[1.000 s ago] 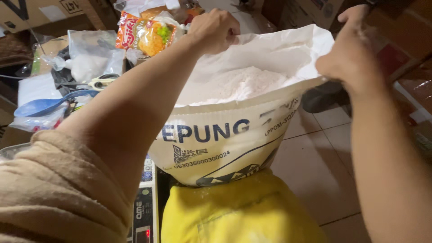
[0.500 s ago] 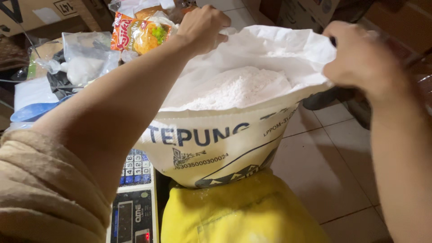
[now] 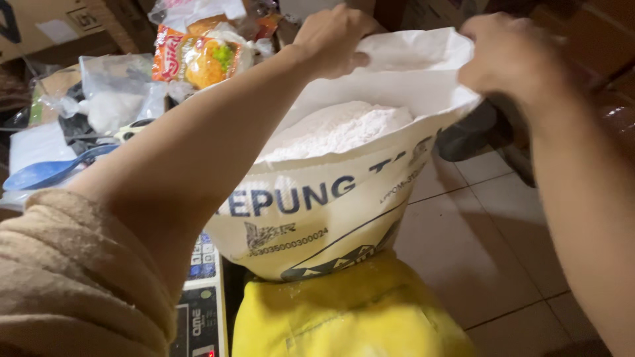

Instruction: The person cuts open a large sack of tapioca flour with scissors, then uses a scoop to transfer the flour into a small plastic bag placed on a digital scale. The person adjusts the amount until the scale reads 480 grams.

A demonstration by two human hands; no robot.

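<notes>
White flour sack [image 3: 317, 218]: stood on yellow sack [image 3: 350, 317], mouth now drawn narrower than a second ago. Far rim is gripped by closed left hand [image 3: 334, 36]; right edge by closed right hand [image 3: 512, 56]. Flour [image 3: 337, 129] is exposed.

The sack [image 3: 317, 218] mouth lies open between both hands; cluttered packets [image 3: 192, 59] crowd its left.

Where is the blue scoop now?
In the head view, the blue scoop lies at the far left, beside clear plastic bags, left of the left forearm.
</notes>
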